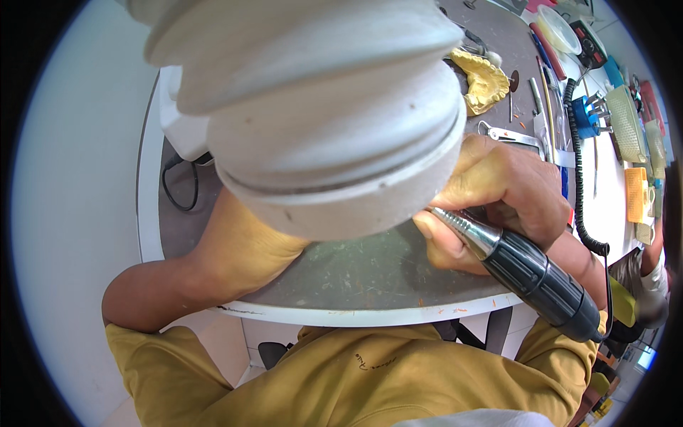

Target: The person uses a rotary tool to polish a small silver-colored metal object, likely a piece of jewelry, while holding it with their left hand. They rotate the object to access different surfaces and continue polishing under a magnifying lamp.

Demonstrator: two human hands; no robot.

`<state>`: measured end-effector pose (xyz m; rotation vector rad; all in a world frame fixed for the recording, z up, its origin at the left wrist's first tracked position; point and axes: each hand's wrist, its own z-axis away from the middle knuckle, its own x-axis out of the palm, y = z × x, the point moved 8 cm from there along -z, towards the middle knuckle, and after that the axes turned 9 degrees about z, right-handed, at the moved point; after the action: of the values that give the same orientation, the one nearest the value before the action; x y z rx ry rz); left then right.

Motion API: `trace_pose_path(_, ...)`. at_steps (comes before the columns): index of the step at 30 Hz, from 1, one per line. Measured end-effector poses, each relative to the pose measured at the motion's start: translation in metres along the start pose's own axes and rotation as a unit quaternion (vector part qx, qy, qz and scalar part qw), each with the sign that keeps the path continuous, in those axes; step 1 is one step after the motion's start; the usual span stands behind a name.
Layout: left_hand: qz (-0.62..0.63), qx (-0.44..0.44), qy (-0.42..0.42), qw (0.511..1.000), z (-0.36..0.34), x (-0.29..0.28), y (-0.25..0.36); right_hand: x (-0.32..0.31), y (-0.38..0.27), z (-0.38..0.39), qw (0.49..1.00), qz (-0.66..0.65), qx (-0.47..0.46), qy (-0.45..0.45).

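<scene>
A large white ribbed hose with a rim hangs close to the camera and covers much of the work area. My left hand is beneath its lower edge at the left, with its fingers and anything they hold hidden. My right hand is closed round a rotary handpiece with a silver nose and a black ribbed body, whose tip disappears behind the rim. A coiled black cord runs along the right side, near the handpiece's rear end.
A yellow dental cast, a metal instrument, assorted tools, a blue holder and an orange basket are at the right. A white device stands left on the grey desk. A person is at the far right.
</scene>
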<state>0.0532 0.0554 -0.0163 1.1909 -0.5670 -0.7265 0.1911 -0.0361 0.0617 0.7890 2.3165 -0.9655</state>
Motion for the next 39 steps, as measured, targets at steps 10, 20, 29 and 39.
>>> trace_pose_path(10, 0.006, -0.010, -0.020, 1.000, 0.000, 0.002, -0.002, 0.000, 0.004, 0.006, 0.997, -0.043, 0.058, 0.014)
trace_pose_path(20, 0.017, -0.025, -0.009, 1.000, 0.002, 0.003, 0.000, -0.005, 0.002, 0.003, 0.999, -0.005, 0.040, 0.004)
trace_pose_path(29, 0.074, -0.003, -0.009, 0.997, 0.000, 0.010, 0.004, -0.008, -0.002, -0.004, 0.999, 0.034, 0.010, 0.018)
trace_pose_path(39, 0.030, 0.018, -0.040, 0.999, -0.003, 0.008, 0.001, -0.007, 0.001, -0.007, 0.999, 0.021, 0.023, 0.013)
